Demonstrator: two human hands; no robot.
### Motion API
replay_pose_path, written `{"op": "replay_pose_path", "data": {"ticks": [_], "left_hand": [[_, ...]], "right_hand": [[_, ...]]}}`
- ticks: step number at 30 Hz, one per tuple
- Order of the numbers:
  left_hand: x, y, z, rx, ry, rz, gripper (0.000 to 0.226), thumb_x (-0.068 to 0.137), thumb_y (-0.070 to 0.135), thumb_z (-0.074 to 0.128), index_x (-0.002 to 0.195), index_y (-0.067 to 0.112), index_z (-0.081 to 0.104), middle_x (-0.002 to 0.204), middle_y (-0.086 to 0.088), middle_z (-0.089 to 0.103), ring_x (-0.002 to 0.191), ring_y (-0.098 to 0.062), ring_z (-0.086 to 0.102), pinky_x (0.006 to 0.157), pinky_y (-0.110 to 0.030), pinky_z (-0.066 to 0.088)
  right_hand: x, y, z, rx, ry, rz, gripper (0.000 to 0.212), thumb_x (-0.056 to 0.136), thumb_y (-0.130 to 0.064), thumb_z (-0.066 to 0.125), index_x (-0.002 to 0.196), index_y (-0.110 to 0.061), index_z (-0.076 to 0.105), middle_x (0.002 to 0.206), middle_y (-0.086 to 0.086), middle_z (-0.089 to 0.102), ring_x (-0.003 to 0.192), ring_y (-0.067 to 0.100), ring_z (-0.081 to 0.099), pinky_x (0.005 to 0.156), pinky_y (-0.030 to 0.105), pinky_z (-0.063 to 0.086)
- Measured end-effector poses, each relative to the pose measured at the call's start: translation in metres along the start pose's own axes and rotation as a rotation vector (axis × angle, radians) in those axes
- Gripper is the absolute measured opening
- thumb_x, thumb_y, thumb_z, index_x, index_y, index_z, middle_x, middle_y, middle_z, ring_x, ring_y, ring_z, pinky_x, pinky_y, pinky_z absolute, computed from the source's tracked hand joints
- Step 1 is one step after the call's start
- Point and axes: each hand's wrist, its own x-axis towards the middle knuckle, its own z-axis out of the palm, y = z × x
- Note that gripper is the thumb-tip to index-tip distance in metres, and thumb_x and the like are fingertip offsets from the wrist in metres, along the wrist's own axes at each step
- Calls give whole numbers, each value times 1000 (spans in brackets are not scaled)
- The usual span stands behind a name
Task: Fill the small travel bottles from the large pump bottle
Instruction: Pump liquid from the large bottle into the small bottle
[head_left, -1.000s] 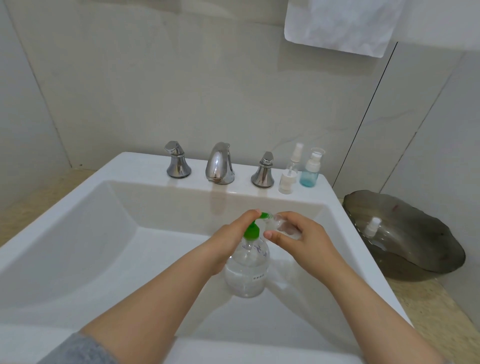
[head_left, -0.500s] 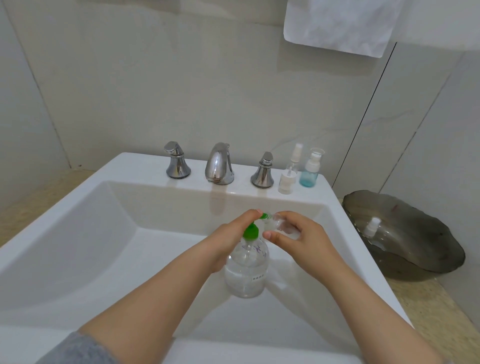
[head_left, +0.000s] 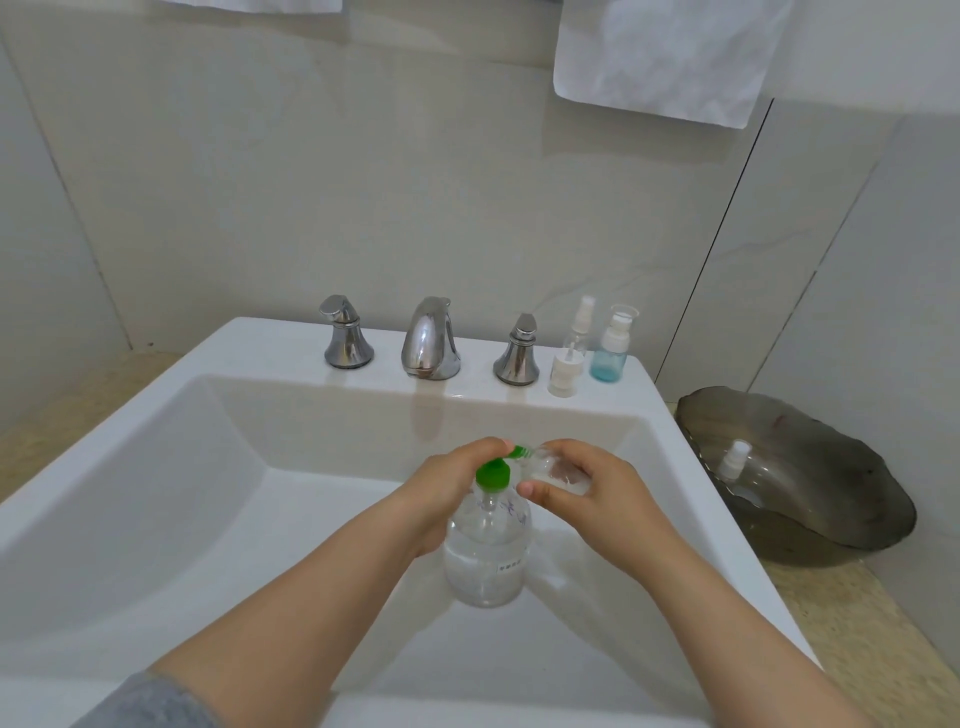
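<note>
Centrally, in a white sink (head_left: 156, 467), a clear pump bottle (head_left: 485, 556) is seen upright, partly filled with clear liquid. Its green pump top (head_left: 493, 475) is covered by the left hand (head_left: 441, 491), whose fingers are curled over it from the left; the thumb is hidden. Just to the right, a small clear travel bottle (head_left: 553, 467) is held on its side by the right hand (head_left: 592, 493). It is pinched between thumb and curled fingers, with its mouth set against the tip of the green spout. The two hands are brought close together above the pump bottle. On the sink's back ledge, a chrome tap (head_left: 431, 338) is flanked by two handles (head_left: 347, 340). To their right, a clear spray bottle (head_left: 569, 358) and a blue bottle (head_left: 610, 348) are stood side by side. On the counter at far right, a white spray cap (head_left: 732, 460) is seen inside a dark glass bowl (head_left: 831, 519). A white towel (head_left: 660, 57) is hung on the wall above.
</note>
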Motion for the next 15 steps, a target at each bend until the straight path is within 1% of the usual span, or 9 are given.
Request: {"op": "replay_pose_path", "data": {"ticks": [3, 4, 5, 7, 8, 11, 15], "left_hand": [[-3, 3, -1, -16, -4, 1, 70, 64, 57, 78, 122, 19, 71, 127, -10, 66, 122, -31, 60, 114, -48, 42], [-2, 2, -1, -18, -1, 0, 72, 62, 59, 78, 122, 19, 71, 128, -10, 66, 123, -31, 60, 114, -48, 42], [-2, 0, 0, -18, 2, 5, 80, 56, 66, 80, 123, 22, 71, 129, -10, 67, 123, -31, 61, 114, -49, 42], [1, -5, 0, -21, 12, 16, 98, 40, 81, 82, 123, 29, 71, 131, -8, 68, 124, -30, 62, 114, -50, 41], [4, -9, 0, -22, 17, 11, 102, 36, 84, 80, 123, 32, 71, 132, -7, 67, 125, -30, 61, 115, -50, 39], [1, -8, 2, -4, 22, 23, 98, 38, 88, 75, 120, 34, 72, 128, -4, 69, 124, -28, 61, 116, -48, 38], [0, -5, 6, 18, 22, 3, 105, 35, 95, 71, 121, 36, 71, 128, -1, 69, 125, -28, 61, 117, -48, 37]], "right_hand": [[0, -2, 0, -4, 4, -1, 45, 76, -47, 77, 116, -30, 62, 108, -12, 61, 97, -6, 55, 78, 6, 38], [0, -3, 0, -1, 5, 1, 47, 76, -46, 77, 118, -30, 61, 109, -12, 61, 97, -7, 54, 77, 6, 38], [0, -3, 0, 6, 2, 6, 48, 76, -47, 77, 119, -30, 61, 110, -12, 61, 99, -6, 54, 78, 7, 39], [0, -2, 0, 17, 0, 18, 51, 76, -50, 76, 120, -30, 61, 112, -12, 62, 105, -1, 56, 82, 14, 41], [-1, -2, 1, 18, -2, 20, 51, 76, -51, 76, 120, -31, 61, 112, -11, 62, 106, 0, 57, 83, 16, 42], [1, 0, 1, 42, 5, 20, 48, 76, -50, 76, 119, -32, 62, 111, -12, 63, 107, -1, 57, 85, 17, 43], [4, 1, 0, 51, 29, 8, 49, 75, -53, 75, 118, -33, 62, 113, -11, 64, 110, 1, 58, 92, 24, 46]]}}
